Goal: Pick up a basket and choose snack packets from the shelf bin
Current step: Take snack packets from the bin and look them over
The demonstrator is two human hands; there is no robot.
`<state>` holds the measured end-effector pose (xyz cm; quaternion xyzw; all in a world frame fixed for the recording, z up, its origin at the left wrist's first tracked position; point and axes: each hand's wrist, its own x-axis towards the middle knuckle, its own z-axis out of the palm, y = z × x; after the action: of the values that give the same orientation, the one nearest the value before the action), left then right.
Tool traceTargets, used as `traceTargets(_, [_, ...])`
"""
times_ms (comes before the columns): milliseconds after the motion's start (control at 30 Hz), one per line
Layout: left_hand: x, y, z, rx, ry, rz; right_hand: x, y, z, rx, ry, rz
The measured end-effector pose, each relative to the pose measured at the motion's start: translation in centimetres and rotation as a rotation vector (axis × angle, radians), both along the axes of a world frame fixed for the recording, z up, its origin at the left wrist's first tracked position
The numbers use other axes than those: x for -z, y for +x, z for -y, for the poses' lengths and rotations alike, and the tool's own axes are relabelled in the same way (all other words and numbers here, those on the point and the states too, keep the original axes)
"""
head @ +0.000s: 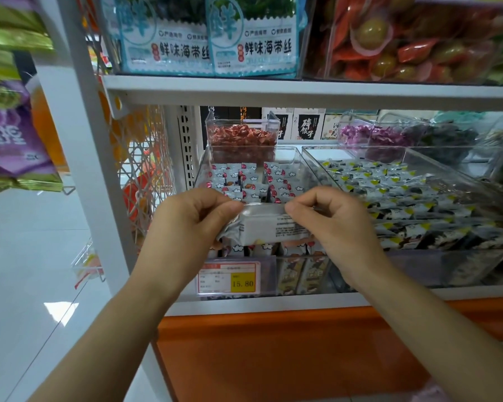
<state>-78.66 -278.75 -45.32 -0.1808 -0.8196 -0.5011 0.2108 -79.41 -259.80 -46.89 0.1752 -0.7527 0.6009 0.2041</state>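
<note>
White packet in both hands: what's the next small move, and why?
Probably free one hand and draw the packet back from the bin: left hand and right hand both pinch its ends, and it is held clear of the others there.

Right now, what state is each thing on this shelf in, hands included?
left hand, pinching the packet's left end.
right hand, pinching the packet's right end.
snack packet, held up between both hands, printed back facing the camera.
left bin, open-topped, holding white-and-red packets.
right bin, open-topped, holding yellow-cornered packets.
price tag, on the left bin's front, reads 15.80.
</note>
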Motion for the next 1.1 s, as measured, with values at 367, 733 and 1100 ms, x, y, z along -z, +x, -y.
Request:
traceTargets(367, [0.5, 0.0, -0.3, 0.108, 0.071, 0.226, -0.3, -0.2, 0.0, 0.002, -0.146, 0.147])
traceTargets(733, [0.8, -0.6, -0.4, 0.074, 0.104, 0.176, -1.0, -0.9, -1.3, -0.198, -0.108, 0.323])
traceTargets(1100, [0.6, -1.4, -0.5, -0.108, 0.19, 0.115, 0.8, 0.3, 2.3, -0.086, -0.182, 0.146])
